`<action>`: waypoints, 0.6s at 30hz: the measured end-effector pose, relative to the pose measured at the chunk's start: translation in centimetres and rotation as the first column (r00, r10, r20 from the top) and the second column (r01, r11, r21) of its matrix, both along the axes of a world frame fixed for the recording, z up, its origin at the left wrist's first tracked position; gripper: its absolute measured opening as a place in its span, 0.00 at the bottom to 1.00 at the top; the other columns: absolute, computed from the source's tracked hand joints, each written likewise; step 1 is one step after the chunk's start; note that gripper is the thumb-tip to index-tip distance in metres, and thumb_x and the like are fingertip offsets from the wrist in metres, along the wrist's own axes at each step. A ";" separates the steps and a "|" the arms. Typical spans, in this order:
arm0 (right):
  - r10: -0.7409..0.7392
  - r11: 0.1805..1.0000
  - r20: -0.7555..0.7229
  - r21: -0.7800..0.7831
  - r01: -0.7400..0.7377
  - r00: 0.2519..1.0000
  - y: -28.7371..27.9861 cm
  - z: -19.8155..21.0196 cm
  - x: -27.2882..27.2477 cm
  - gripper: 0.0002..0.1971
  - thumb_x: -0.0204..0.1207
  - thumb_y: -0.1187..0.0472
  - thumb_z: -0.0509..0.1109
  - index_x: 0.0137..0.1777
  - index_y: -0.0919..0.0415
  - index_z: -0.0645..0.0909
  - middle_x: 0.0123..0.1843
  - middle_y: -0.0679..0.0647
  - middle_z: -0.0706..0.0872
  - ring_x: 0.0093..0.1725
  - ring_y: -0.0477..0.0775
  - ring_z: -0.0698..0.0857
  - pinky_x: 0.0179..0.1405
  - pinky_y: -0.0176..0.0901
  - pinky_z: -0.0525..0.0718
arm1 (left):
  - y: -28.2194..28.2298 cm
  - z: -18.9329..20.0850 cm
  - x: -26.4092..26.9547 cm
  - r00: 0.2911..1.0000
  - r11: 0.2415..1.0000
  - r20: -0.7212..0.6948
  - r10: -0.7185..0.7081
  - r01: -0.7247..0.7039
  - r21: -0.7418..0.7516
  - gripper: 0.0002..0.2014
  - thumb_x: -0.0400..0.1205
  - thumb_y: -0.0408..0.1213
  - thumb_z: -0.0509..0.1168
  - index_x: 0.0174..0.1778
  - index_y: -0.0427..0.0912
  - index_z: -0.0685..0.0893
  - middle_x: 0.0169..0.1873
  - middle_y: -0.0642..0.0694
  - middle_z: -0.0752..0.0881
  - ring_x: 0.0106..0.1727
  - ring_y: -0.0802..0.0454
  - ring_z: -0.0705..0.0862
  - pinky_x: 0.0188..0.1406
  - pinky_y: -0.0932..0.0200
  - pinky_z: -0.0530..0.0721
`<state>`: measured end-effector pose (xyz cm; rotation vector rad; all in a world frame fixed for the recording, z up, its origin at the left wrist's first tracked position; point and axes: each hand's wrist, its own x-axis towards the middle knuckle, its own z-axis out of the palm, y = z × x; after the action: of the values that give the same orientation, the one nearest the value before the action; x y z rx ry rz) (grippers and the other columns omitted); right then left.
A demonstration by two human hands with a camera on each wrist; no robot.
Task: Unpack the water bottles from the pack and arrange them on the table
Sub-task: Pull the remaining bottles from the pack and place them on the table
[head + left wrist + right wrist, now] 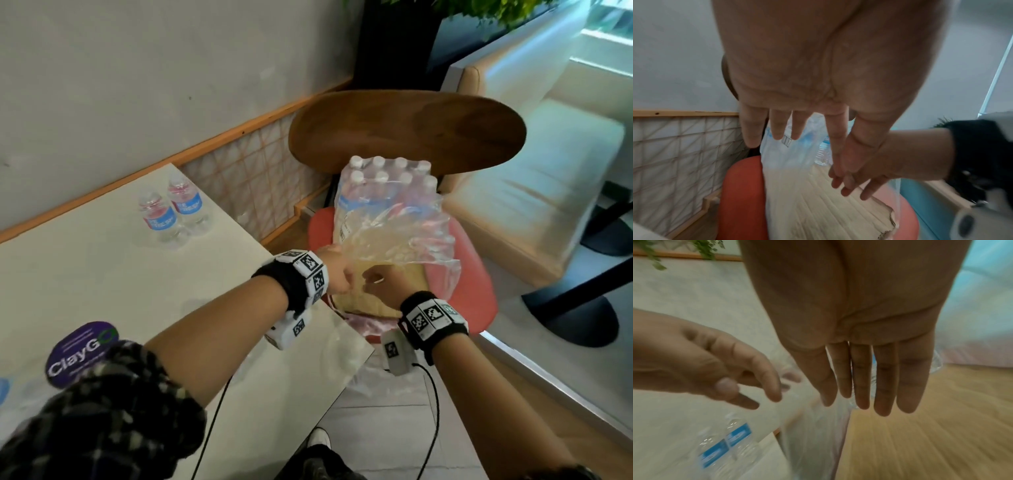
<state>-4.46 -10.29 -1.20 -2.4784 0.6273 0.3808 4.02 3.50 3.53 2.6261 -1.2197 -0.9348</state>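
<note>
A shrink-wrapped pack of water bottles (387,198) stands on a cardboard tray (383,294) on a red chair seat (472,274). Its clear wrap (404,236) is torn open at the near end and bulges upward. Two loose bottles (157,216) (186,205) with blue labels stand side by side on the white table (102,274). My left hand (337,274) and right hand (380,284) hover close together over the tray's near end. In the wrist views, the left hand (789,129) and right hand (865,386) hold nothing, fingers extended.
The chair's wooden back (404,126) rises behind the pack. A purple sticker (82,353) lies on the table near me. A beige bench (531,192) and a black table base (572,315) stand to the right. A lattice wall panel (253,181) runs behind the table.
</note>
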 end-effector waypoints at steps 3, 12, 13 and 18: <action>-0.040 0.999 -0.157 -0.004 0.040 0.987 -2.4 1.0 1.9 0.25 0.81 0.47 0.63 0.76 0.55 0.71 0.75 0.52 0.75 0.71 0.56 0.75 0.70 0.45 0.72 | -2.1 -0.5 0.8 0.999 0.999 0.013 0.044 -0.045 0.010 0.11 0.81 0.37 0.61 0.56 0.39 0.83 0.70 0.39 0.71 0.71 0.39 0.73 0.67 0.48 0.77; -0.013 0.975 -0.236 -0.220 -0.040 0.972 -6.8 3.4 4.2 0.39 0.79 0.69 0.62 0.83 0.41 0.49 0.82 0.55 0.62 0.74 0.60 0.74 0.63 0.47 0.78 | -2.8 -1.0 3.4 0.974 0.958 0.054 0.219 -0.204 -0.203 0.24 0.82 0.39 0.60 0.74 0.39 0.68 0.78 0.45 0.60 0.62 0.47 0.80 0.59 0.48 0.82; -0.034 0.972 -0.246 -0.233 -0.026 0.969 -7.1 3.4 4.5 0.40 0.78 0.66 0.66 0.82 0.40 0.49 0.81 0.55 0.64 0.73 0.59 0.74 0.64 0.47 0.78 | -3.0 -0.9 3.7 0.972 0.955 0.057 0.228 -0.212 -0.209 0.25 0.82 0.41 0.60 0.75 0.40 0.68 0.78 0.46 0.61 0.63 0.47 0.79 0.61 0.50 0.81; -0.033 0.974 -0.255 -0.224 -0.026 0.966 -8.7 2.8 7.3 0.38 0.71 0.58 0.77 0.80 0.52 0.63 0.64 0.53 0.83 0.53 0.53 0.80 0.45 0.35 0.81 | -3.4 -0.1 3.9 0.974 0.952 0.058 0.221 -0.202 -0.229 0.28 0.81 0.40 0.62 0.79 0.40 0.65 0.77 0.45 0.64 0.73 0.47 0.72 0.70 0.53 0.74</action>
<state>2.89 -18.97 1.64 -2.6653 0.8199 0.6726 7.96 0.07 3.39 2.5725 -0.9680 -0.6194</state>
